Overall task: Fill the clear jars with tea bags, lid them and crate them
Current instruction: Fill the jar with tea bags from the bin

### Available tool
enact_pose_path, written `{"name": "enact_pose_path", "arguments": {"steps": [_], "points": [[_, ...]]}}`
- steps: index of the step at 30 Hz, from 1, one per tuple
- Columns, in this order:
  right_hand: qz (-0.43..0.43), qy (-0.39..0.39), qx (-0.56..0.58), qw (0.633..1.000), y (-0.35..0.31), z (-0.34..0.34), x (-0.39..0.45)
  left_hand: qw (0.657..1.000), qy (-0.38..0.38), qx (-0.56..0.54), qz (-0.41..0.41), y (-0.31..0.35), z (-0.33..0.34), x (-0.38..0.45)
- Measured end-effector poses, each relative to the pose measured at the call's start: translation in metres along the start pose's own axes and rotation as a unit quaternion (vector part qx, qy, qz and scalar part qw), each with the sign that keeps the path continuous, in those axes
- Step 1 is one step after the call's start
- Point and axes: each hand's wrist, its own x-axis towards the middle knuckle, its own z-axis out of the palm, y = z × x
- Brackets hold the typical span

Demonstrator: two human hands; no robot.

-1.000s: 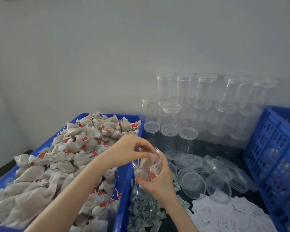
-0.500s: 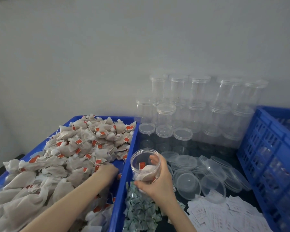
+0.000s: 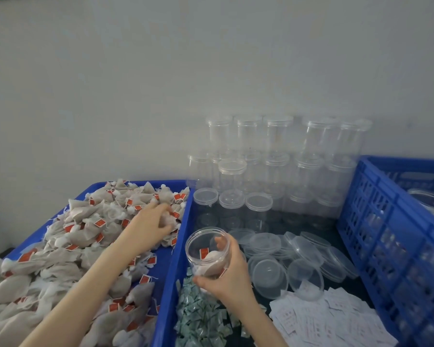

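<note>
Holding a clear jar [image 3: 207, 249] tipped toward the camera, the right hand [image 3: 226, 276] has its fingers and thumb curled round the jar's side. A few tea bags lie inside the jar, and one shows a red tag with marks too small to read. The left hand [image 3: 152, 225] reaches into the blue tray [image 3: 168, 279] and its fingers curl over a tea bag [image 3: 167, 220] in the big pile of tea bags [image 3: 68, 246]. I cannot tell if the bag is lifted. Each bag has a small red tag, but the writing is blurry. Just below the jar lie green packets [image 3: 201, 319], and white paper slips [image 3: 333, 321] with tiny print lie beside them. Loose clear lids [image 3: 281, 259] sit next to the stacked empty jars [image 3: 273, 159]. The blue crate [image 3: 396, 221] on the right is cut off at the edge.
</note>
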Motion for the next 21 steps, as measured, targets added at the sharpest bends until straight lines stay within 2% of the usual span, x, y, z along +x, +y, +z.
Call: {"name": "enact_pose_path", "arguments": {"steps": [3,4,6,8,10,16,21], "points": [[-0.001,-0.003,-0.004,1.0,0.001,0.001,0.0,0.99,0.089,-0.091,0.056,0.031,-0.022,-0.007],[-0.001,-0.004,-0.003,1.0,0.001,0.002,0.001,0.986,0.09,-0.119,0.073,0.042,-0.027,-0.011],[-0.003,-0.003,0.003,1.0,0.0,0.002,0.001,0.981,0.044,-0.157,0.106,0.061,-0.032,-0.02],[-0.008,0.004,0.01,1.0,-0.001,0.003,0.001,0.983,-0.025,-0.133,0.126,0.072,-0.026,-0.028],[-0.01,0.009,0.014,1.0,-0.002,0.004,0.001,0.987,-0.065,-0.061,0.132,0.077,-0.016,-0.031],[-0.011,0.012,0.019,1.0,0.0,-0.001,0.0,0.983,-0.053,0.043,0.172,0.081,0.002,-0.029],[-0.012,0.018,0.016,1.0,-0.001,-0.004,-0.001,0.979,-0.059,0.031,0.192,0.086,-0.003,-0.028]]}}
